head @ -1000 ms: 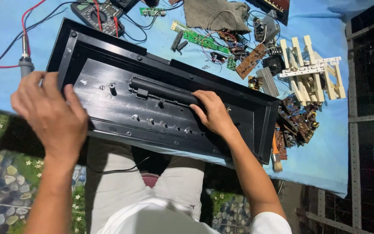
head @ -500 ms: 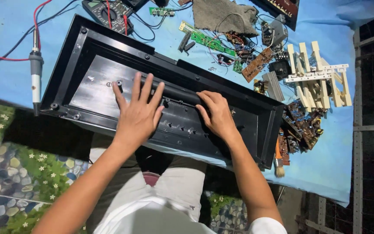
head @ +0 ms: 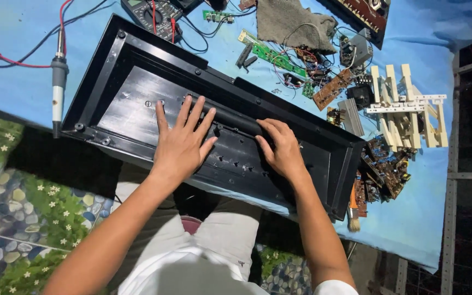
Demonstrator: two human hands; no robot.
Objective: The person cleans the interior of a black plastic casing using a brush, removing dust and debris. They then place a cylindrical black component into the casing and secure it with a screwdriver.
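Hands rest flat inside a long black plastic casing [head: 137,104], a shallow open shell that lies slantwise across the blue cloth [head: 17,33], running from 10 o'clock down to 4 o'clock, its near edge over the person's lap. Left hand [head: 181,143] lies palm down at the centre of the shell, fingers spread wide, fingertips touching a black cylindrical bar [head: 230,119] that runs along the shell's middle; it grips nothing. Right hand [head: 284,148], just at 3 o'clock of the left, lies with fingers bent over the same bar's right end; whether it clasps the bar or only presses on it, I cannot tell. At 9 o'clock of the casing a soldering iron [head: 57,87] lies just beside its left end, with red and black leads [head: 6,52] trailing from it. At 12 o'clock sits a multimeter [head: 151,13], partly behind the casing's far rim. At 1 o'clock lie a green circuit board [head: 274,57] and a grey rag [head: 290,24]. At 3 o'clock stand cream plastic frames [head: 405,104] and a heap of brown boards [head: 383,164]. A small brush [head: 353,216] lies at 4 o'clock.
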